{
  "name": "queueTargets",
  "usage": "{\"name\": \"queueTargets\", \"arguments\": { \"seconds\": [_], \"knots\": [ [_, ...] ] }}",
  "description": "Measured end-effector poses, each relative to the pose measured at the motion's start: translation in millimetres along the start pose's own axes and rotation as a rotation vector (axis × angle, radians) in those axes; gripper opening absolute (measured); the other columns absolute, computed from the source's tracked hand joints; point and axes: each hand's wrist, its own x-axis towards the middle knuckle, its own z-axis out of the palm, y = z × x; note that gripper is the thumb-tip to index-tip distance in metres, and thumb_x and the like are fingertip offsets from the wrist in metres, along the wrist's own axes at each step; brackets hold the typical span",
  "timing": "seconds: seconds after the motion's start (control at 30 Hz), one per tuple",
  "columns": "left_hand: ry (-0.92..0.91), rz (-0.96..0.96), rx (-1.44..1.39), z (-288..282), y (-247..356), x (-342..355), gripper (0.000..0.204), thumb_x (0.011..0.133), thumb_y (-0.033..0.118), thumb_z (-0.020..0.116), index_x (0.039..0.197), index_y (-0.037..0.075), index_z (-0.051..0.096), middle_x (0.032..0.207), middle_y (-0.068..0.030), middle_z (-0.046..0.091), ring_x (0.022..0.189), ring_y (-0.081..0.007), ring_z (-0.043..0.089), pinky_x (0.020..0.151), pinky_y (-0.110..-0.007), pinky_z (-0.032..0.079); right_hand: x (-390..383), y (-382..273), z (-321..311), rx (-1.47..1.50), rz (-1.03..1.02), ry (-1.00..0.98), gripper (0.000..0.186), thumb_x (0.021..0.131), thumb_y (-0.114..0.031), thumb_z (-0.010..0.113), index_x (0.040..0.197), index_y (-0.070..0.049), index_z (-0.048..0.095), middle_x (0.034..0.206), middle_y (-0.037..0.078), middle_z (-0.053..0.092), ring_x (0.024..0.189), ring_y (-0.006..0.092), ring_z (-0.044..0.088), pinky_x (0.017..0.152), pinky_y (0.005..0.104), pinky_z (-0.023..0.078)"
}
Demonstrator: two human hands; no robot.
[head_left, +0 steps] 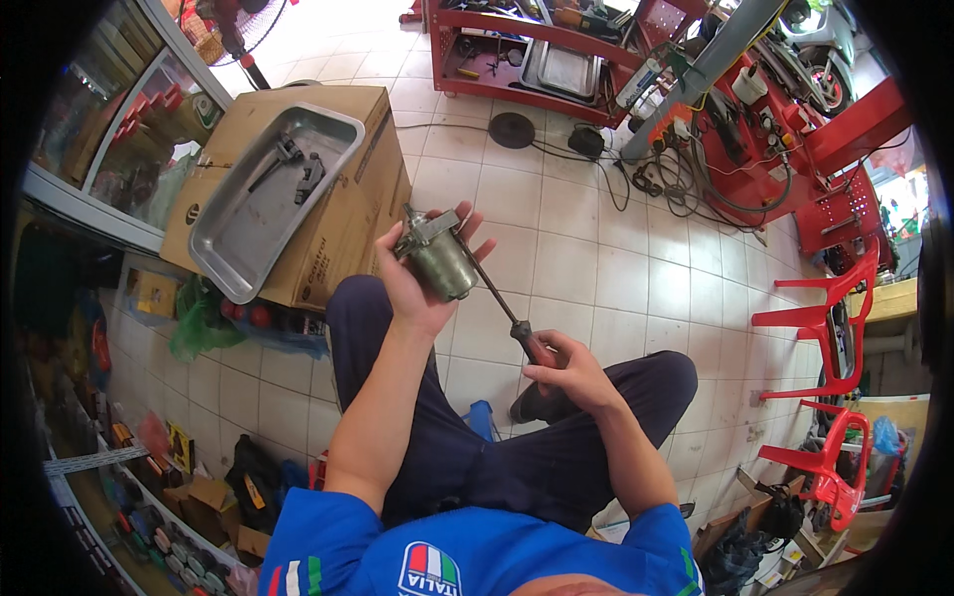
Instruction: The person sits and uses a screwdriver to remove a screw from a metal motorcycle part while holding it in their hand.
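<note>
A small metal starter motor (444, 264), cylindrical with a flanged end and a short shaft, rests in my left hand (422, 310). The fingers of that hand curl round and behind it. My right hand (574, 370) grips the dark and red handle of a screwdriver (494, 290). Its long shaft points up and left, and the tip reaches the flanged end of the motor. Whether the tip sits in a screw is too small to tell. Both hands are above my spread knees.
On a cardboard box (343, 219) at the left lies a metal tray (224, 238) with several dark parts (288, 159). A red tool cart (467, 81) stands at the back. Cables (686, 184) lie near a red lift (855, 139). Red plastic chairs (830, 318) are at the right.
</note>
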Motion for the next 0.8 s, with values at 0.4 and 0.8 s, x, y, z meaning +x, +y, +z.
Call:
{"name": "queueTargets", "arguments": {
  "seconds": [0.4,0.8],
  "knots": [
    [-0.013,0.031,-0.007,-2.5,3.6,0.7,0.049,0.094,0.048,0.042,0.115,0.009,0.062,0.135,-0.0176,0.058,0.130,-0.0320,0.053,0.110,-0.059,0.039,13.6,27.5,4.8,0.434,-0.055,-0.033,0.031,0.103,-0.029,0.056,0.121,-0.005,0.048,0.098,0.009,0.060,0.080,0.0153,0.059,0.061,0.0268,0.046],
    [-0.014,0.020,-0.015,-1.4,3.8,-0.3,0.048,0.094,0.047,0.041,0.114,0.009,0.062,0.134,-0.0169,0.058,0.129,-0.0309,0.054,0.108,-0.059,0.041,14.0,21.5,17.2,0.331,-0.004,0.014,0.034,0.105,-0.035,0.052,0.116,-0.002,0.053,0.087,0.004,0.058,0.076,0.0118,0.053,0.067,0.0278,0.045]
  ]
}}
